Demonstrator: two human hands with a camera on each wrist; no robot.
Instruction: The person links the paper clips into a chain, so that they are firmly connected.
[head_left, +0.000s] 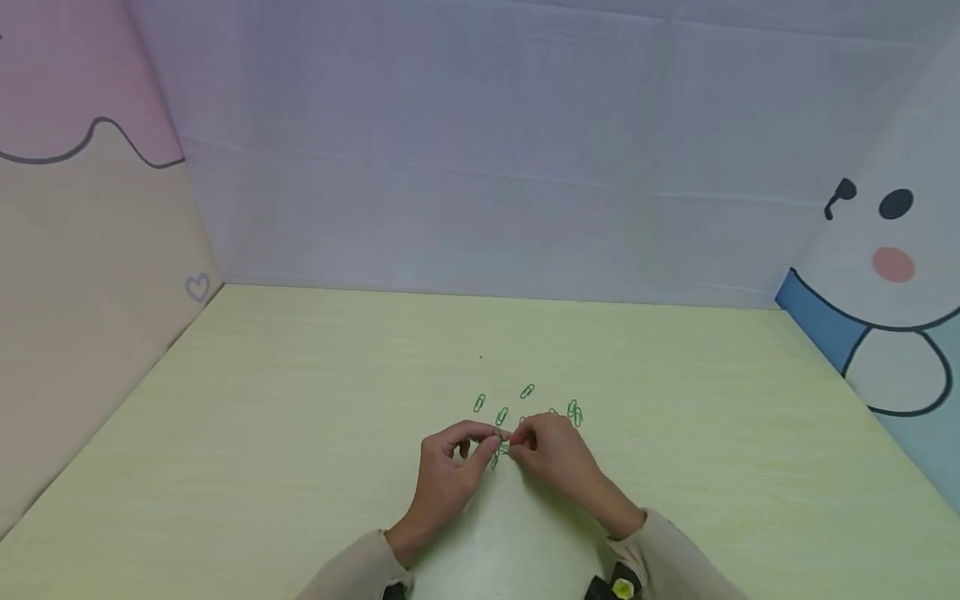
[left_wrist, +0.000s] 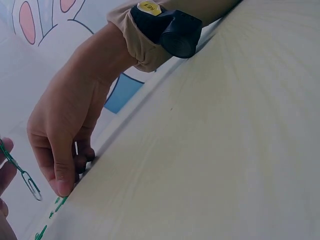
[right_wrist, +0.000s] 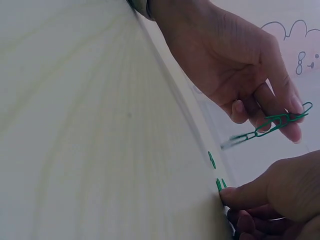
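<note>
The pale green table [head_left: 300,433] is enclosed by three walls: behind it a lavender wall [head_left: 480,150], beside it a pink-and-cream panel [head_left: 82,275] and a cartoon-figure panel [head_left: 892,275].

- We see a staged tabletop booth, no ordinary room.
- A pale green tabletop [head_left: 300,417] fills the lower frame.
- Cartoon-printed panels [head_left: 885,250] wall it in at left, back and right.

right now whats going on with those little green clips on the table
A person sits at a pale green table with both hands close together over it. The left hand pinches a short chain of linked green paper clips that hangs from its fingertips. The right hand is down at the tabletop with its fingertips on or just beside a loose clip; whether it grips it is hard to tell. Several more loose green clips lie scattered just beyond the hands.
</note>
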